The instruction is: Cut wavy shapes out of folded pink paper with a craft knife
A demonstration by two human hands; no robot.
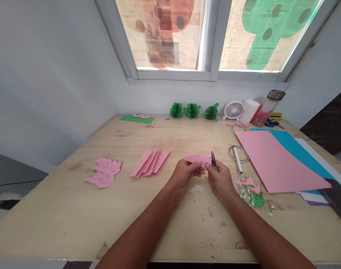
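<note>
The cutting appears partway through. Two pink scalloped cutouts (105, 172), overlapping each other, lie finished-looking at the left of the tabletop (61, 220), while a row of folded pink strips (150, 163) beside them still looks uncut, with curved outlines faintly drawn on some. The pink paper piece (193, 159) being worked is between these strips and the scrap heap, raised just above the wood in the person's hands. The left hand (185, 172) pinches it between thumb and fingers; the right hand (222, 181) is closed around the scissors (213, 160), its thumb close against the paper's right end.

The piece is small, a plain pale pink, with a drawn curve on its left part and a ragged, partly cut upper edge where narrow slivers stand up. Whether it is several layers thick cannot be told. Pink offcuts (245, 181) and green scraps (257, 200) lie to the right.
</note>
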